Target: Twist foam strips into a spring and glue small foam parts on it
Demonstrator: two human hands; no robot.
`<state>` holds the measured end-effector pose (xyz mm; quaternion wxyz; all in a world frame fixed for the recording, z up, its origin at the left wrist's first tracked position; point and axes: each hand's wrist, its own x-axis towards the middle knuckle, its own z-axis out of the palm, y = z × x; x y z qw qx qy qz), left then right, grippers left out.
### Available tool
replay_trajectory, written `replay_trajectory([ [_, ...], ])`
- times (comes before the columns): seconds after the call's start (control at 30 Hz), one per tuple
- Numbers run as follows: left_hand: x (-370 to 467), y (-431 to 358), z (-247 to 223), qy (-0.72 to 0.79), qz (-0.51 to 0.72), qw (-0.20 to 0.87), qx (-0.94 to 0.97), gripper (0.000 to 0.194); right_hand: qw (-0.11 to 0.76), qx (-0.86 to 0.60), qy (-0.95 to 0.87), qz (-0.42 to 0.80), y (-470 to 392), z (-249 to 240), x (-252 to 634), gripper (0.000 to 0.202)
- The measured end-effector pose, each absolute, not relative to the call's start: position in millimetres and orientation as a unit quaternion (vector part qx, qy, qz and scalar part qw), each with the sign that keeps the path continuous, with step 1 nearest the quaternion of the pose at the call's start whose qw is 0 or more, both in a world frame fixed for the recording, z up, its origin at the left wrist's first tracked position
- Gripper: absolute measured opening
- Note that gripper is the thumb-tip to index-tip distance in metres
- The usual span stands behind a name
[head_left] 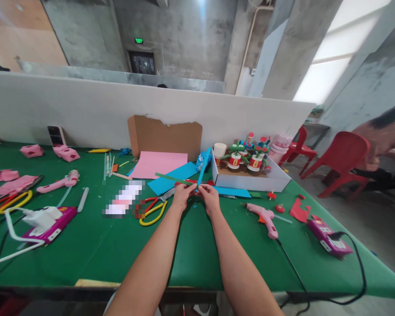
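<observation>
A long table [197, 263] covered in green cloth fills the view, backed by a low white partition [85, 109] with bare concrete walls and a lit green exit sign [138, 41] behind it. At the far left lie pink paper shapes [31, 150], yellow-handled scissors [15, 202] and a pink glue gun [57, 182]; nearer the front edge a white plug sits in a pink power strip [49, 226]. Toward the middle, a second pair of yellow-handled scissors [153, 208] lies just left of the hands. Behind them a brown cardboard piece [164, 136] stands against the partition, with a pink sheet [158, 164] and a blue sheet [173, 177] lying in front of it.

The left hand [183, 194] and right hand [209, 195] meet just above the cloth, fingers curled in and pinched together on thin paper strips. A green strip [173, 178] runs out to the left from the pinch, and a blue strip [204, 166] rises up and to the right. Which hand grips which strip cannot be told, since the fingertips overlap.

To the right stands a white box [250, 180] holding small red, white and green craft figures [246, 156]. Further right lie another pink glue gun [266, 217], red paper scraps [299, 210] and a second pink power strip [329, 239] with a black cord. Beyond the table's end are red plastic chairs [344, 162] and a seated person [382, 140].
</observation>
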<state>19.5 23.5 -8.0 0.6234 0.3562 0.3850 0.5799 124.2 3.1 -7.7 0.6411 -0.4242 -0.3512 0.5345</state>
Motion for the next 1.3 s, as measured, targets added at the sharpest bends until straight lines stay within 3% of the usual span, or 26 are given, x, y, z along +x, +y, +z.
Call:
replay_trajectory([
  [0.3, 23, 21, -8, 0.372, 0.574, 0.623, 0.38, 0.04, 0.659, -0.406, -0.309, 0.553, 0, -2, 123, 0.03],
  [0.67, 20, 28, -16, 0.404, 0.594, 0.545, 0.433, 0.036, 0.634, -0.428, -0.347, 0.543, 1, -4, 122, 0.031],
  [1.3, 23, 26, -13, 0.399, 0.61, 0.577, 0.368, 0.043, 0.641, -0.445, -0.36, 0.512, 3, -4, 118, 0.032],
])
